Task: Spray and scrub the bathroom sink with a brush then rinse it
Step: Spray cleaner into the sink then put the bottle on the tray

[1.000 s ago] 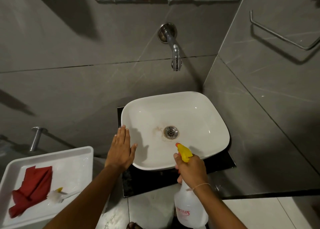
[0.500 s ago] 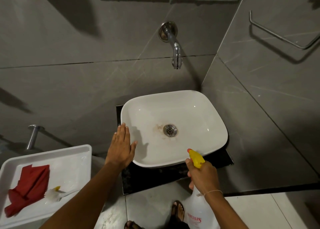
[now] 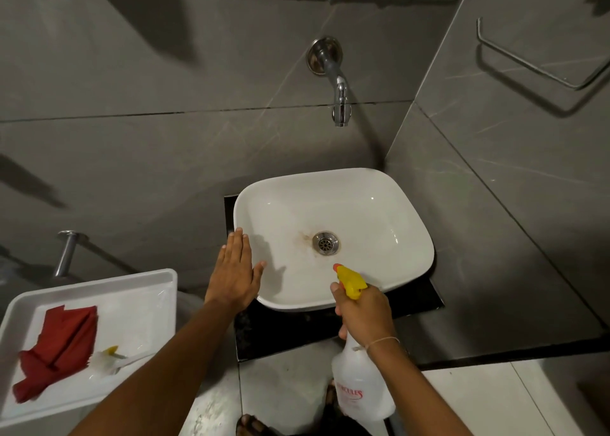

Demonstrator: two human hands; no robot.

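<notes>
A white rounded-square sink [image 3: 389,191] sits on a black slab, with a brownish stain beside its metal drain [image 3: 325,243]. My left hand [image 3: 235,272] lies flat on the sink's left rim, fingers together and thumb out. My right hand [image 3: 363,310] grips the neck of a clear spray bottle [image 3: 359,389] whose yellow nozzle [image 3: 350,280] points into the basin over the near rim. A white brush [image 3: 109,361] with a yellow tip lies in the white tray [image 3: 138,290] at lower left.
A chrome wall tap [image 3: 336,82] juts out above the sink. A red cloth [image 3: 56,350] lies in the tray beside the brush. A metal towel rail [image 3: 534,59] is on the right wall, a chrome peg [image 3: 66,251] at left. Sandalled feet show on the floor below.
The spray bottle swung right and down off the basin, then came back up and left over the near rim. My left hand stayed on the sink's edge.
</notes>
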